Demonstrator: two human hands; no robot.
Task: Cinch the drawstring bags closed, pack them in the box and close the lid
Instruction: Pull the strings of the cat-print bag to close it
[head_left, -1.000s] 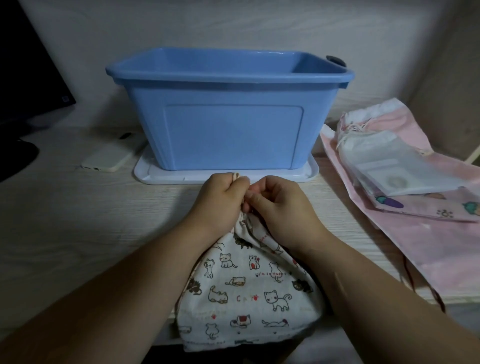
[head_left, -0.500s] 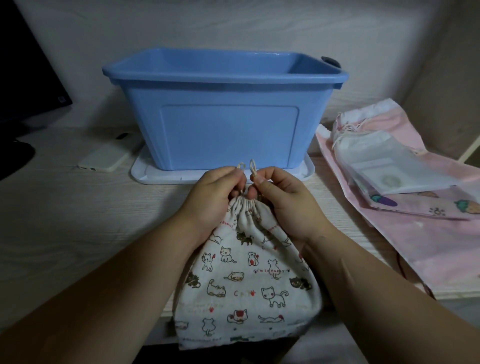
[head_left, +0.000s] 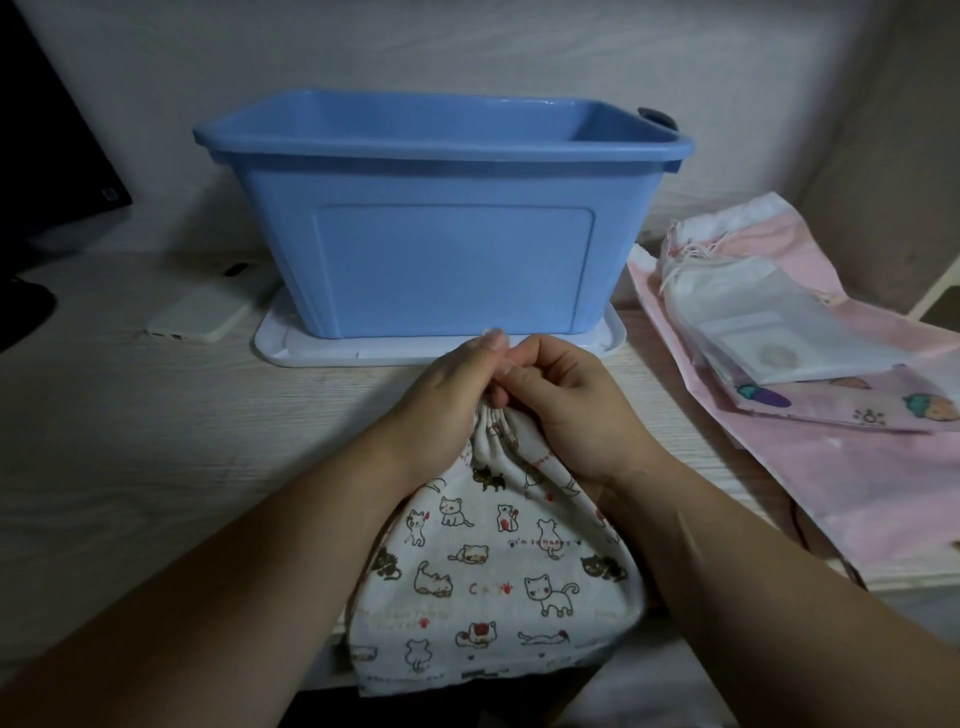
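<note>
Cat-print bag (head_left: 493, 571) is laid on the table (head_left: 130, 467) at 6 o'clock from the blue box (head_left: 452, 260), with its lower end hung over the near edge.

Half a second ago cord loops were seen standing above the knuckles. Now only a pale scrap is shown past the left fingertips, and the neck is bunched into tight pleats between both hands.

- Left hand (head_left: 447, 400): fingers are curled and the neck is pinched.
- Right hand (head_left: 566, 410): fingers are curled onto the same gather. The cord itself cannot be made out in it.

Cinching of this bag is judged nearly finished.

The box is seen open, with the white lid (head_left: 291, 348) trapped beneath it. Pink bags (head_left: 831, 467) are laid flat at 3 o'clock and judged still to be done.
</note>
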